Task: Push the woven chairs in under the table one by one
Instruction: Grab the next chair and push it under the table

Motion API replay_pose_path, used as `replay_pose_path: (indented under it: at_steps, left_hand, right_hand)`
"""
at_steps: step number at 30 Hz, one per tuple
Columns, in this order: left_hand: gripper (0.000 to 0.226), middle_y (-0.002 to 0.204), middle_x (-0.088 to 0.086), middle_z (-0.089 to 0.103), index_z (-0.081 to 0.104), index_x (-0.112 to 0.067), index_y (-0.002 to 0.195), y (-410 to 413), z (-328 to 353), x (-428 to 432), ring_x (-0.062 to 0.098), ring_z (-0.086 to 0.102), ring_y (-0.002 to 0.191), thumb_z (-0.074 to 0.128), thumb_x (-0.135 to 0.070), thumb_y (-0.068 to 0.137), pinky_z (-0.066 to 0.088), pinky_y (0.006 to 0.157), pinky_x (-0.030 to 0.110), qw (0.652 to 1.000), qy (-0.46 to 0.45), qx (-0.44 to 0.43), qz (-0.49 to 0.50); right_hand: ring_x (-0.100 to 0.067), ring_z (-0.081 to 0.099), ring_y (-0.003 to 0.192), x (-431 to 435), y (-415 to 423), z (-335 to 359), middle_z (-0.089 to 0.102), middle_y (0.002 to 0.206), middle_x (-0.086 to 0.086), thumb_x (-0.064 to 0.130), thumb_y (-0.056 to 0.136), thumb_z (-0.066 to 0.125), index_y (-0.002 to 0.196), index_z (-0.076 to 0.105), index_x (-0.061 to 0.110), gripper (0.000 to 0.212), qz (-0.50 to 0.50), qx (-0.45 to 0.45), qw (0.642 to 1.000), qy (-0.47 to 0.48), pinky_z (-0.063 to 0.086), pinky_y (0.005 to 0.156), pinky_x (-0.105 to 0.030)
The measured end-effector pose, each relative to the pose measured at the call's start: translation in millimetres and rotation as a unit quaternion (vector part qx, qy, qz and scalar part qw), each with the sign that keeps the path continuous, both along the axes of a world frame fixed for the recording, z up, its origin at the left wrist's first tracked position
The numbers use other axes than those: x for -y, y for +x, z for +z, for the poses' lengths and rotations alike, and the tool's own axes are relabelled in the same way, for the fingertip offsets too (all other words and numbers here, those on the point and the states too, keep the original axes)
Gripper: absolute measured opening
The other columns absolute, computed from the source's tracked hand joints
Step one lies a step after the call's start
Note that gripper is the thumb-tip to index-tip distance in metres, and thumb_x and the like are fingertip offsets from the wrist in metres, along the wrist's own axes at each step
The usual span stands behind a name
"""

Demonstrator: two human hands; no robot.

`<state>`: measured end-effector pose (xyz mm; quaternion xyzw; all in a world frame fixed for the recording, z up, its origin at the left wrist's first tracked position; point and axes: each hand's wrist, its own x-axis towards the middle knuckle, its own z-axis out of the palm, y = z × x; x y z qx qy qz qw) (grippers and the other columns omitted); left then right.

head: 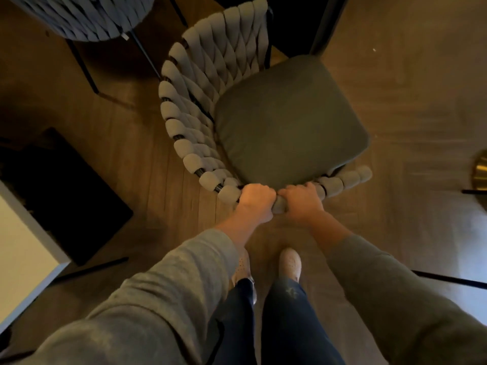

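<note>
A grey woven chair (287, 114) with a dark green seat cushion stands on the wood floor right in front of me. My left hand (257, 200) and my right hand (300, 200) are side by side, both closed around the padded top rim of its curved backrest. The seat points up and to the right, toward the dark table (303, 19) at the top edge. A second woven chair (84, 14) shows at the top left, only its back and black legs visible.
A black mat (66, 191) lies on the floor at left beside a white cabinet edge (23, 248). A brass lamp base (481, 172) sits at the right edge. Thin black chair legs (448, 279) cross the floor at right. My feet stand just behind the chair.
</note>
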<state>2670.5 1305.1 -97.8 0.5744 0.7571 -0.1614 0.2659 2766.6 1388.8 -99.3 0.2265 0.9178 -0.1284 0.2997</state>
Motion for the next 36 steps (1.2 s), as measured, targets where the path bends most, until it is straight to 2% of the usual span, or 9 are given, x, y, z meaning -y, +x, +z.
replay_pose_path:
  at_steps: [7, 11, 13, 16, 18, 21, 24, 27, 36]
  left_hand:
    - [0.026, 0.099, 0.006, 0.067, 0.062, -0.013, 0.107, 87.5, 3.5, 5.0, 0.025, 0.064, 0.089, 0.058, -0.032, 0.090, 0.048, 0.072, 0.035, 0.997, 0.013, 0.077, -0.017]
    - [0.053, 0.103, 0.005, 0.066, 0.058, -0.014, 0.112, 99.0, 2.0, 16.7, 0.025, 0.063, 0.094, 0.060, -0.058, 0.084, 0.049, 0.080, 0.036, 0.984, 0.039, 0.167, -0.058]
    - [0.074, 0.118, 0.004, 0.061, 0.050, -0.017, 0.129, 82.0, 1.0, 35.8, 0.024, 0.057, 0.109, 0.059, -0.070, 0.079, 0.042, 0.093, 0.037, 0.974, 0.015, 0.205, -0.098]
    - [0.102, 0.147, 0.006, 0.041, 0.023, -0.019, 0.151, 25.5, 11.7, 65.3, 0.025, 0.036, 0.135, 0.057, -0.077, 0.074, 0.021, 0.114, 0.040, 0.976, -0.044, 0.136, -0.167]
    - [0.108, 0.155, 0.007, 0.028, 0.015, -0.021, 0.155, -24.5, 20.7, 75.3, 0.025, 0.023, 0.144, 0.058, -0.077, 0.073, 0.009, 0.118, 0.044, 0.976, -0.082, 0.045, -0.197]
    - [0.103, 0.156, 0.007, 0.026, 0.013, -0.023, 0.155, -95.3, 27.8, 74.6, 0.026, 0.020, 0.145, 0.065, -0.064, 0.076, 0.007, 0.118, 0.048, 0.962, -0.138, -0.077, -0.223]
    - [0.081, 0.153, 0.008, 0.033, 0.021, -0.022, 0.152, -139.6, 24.0, 72.3, 0.026, 0.025, 0.143, 0.066, -0.038, 0.086, 0.009, 0.119, 0.050, 0.939, -0.183, -0.147, -0.250]
    - [0.056, 0.146, 0.007, 0.044, 0.036, -0.025, 0.146, -152.5, 12.5, 69.5, 0.027, 0.037, 0.137, 0.055, -0.023, 0.094, 0.014, 0.119, 0.050, 0.938, -0.164, -0.169, -0.253]
    - [0.029, 0.120, 0.000, 0.062, 0.056, -0.029, 0.123, -132.3, 13.0, 31.3, 0.024, 0.053, 0.117, 0.053, -0.029, 0.094, 0.029, 0.108, 0.049, 0.960, -0.087, -0.168, -0.205]
  right_hand:
    - [-0.024, 0.055, 0.111, -11.5, 95.7, -4.3, 0.062, 0.119, 0.000, 0.033, 0.091, 0.052, 0.121, 0.061, 0.031, 0.031, 0.049, -0.031, 0.998, -0.019, 0.031, 0.098, -0.039]
    - [-0.021, 0.051, 0.120, -22.1, 133.8, -8.3, 0.059, 0.128, 0.004, 0.037, 0.088, 0.055, 0.128, 0.056, 0.036, 0.040, 0.080, -0.004, 0.997, -0.014, 0.029, 0.104, -0.039]
    - [-0.021, 0.046, 0.126, -22.4, 134.6, -3.2, 0.052, 0.137, 0.003, 0.046, 0.087, 0.057, 0.136, 0.046, 0.035, 0.051, 0.101, 0.054, 0.993, -0.011, 0.025, 0.110, -0.042]
    - [-0.028, 0.039, 0.133, -5.9, 108.1, 10.8, 0.040, 0.145, -0.004, 0.070, 0.072, 0.064, 0.148, 0.029, 0.026, 0.095, 0.098, 0.148, 0.983, -0.057, 0.022, 0.114, -0.053]
    - [-0.029, 0.041, 0.131, 28.6, 78.9, 12.3, 0.042, 0.144, -0.006, 0.077, 0.065, 0.065, 0.146, 0.030, 0.021, 0.105, 0.056, 0.105, 0.984, -0.136, 0.026, 0.112, -0.053]
    - [-0.031, 0.044, 0.129, 97.4, 33.7, 6.6, 0.042, 0.143, -0.009, 0.069, 0.073, 0.065, 0.149, 0.023, 0.015, 0.103, -0.065, 0.021, 0.976, -0.204, 0.036, 0.105, -0.048]
    - [-0.033, 0.051, 0.119, 126.9, 9.8, -5.2, 0.048, 0.136, -0.012, 0.045, 0.090, 0.059, 0.149, 0.021, 0.019, 0.075, -0.155, -0.018, 0.978, -0.141, 0.044, 0.094, -0.043]
    - [-0.031, 0.059, 0.107, 122.3, 4.9, -9.3, 0.058, 0.124, -0.010, 0.027, 0.093, 0.053, 0.144, 0.033, 0.023, 0.055, -0.119, -0.043, 0.985, -0.116, 0.048, 0.082, -0.039]
    - [-0.026, 0.060, 0.103, 49.5, 16.2, -6.1, 0.062, 0.118, -0.005, 0.026, 0.092, 0.053, 0.144, 0.040, 0.026, 0.054, -0.098, -0.079, 0.987, -0.102, 0.045, 0.079, -0.031]
